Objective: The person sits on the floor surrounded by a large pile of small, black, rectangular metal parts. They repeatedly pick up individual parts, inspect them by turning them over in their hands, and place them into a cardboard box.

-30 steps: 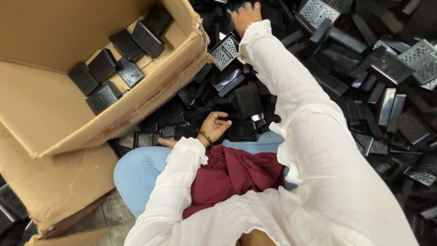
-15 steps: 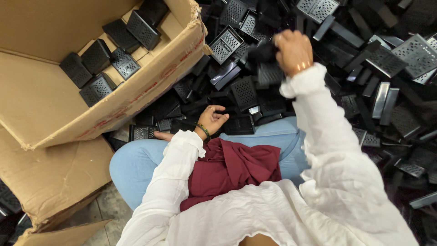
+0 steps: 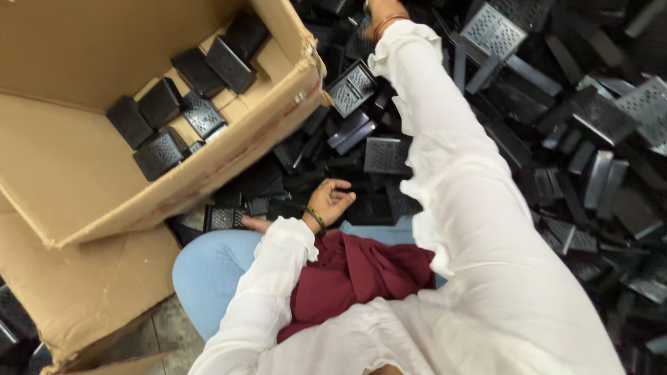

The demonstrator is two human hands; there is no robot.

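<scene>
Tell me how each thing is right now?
Box: open, tipped on its side, a few black parts inside.
Pile: loose black parts, heaped on the floor.
Left hand: palm up, fingers curled, empty.
Right hand: reaching into the pile, mostly out of view.

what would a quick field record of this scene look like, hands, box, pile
left hand: palm up, fingers curled, empty, resting by the knee at the pile's edge
right hand: stretched far into the pile, mostly cut off by the frame edge, grip hidden
cardboard box: open, tilted, a few black perforated parts inside
pile: black perforated parts heaped on the floor
lap: maroon cloth
</scene>
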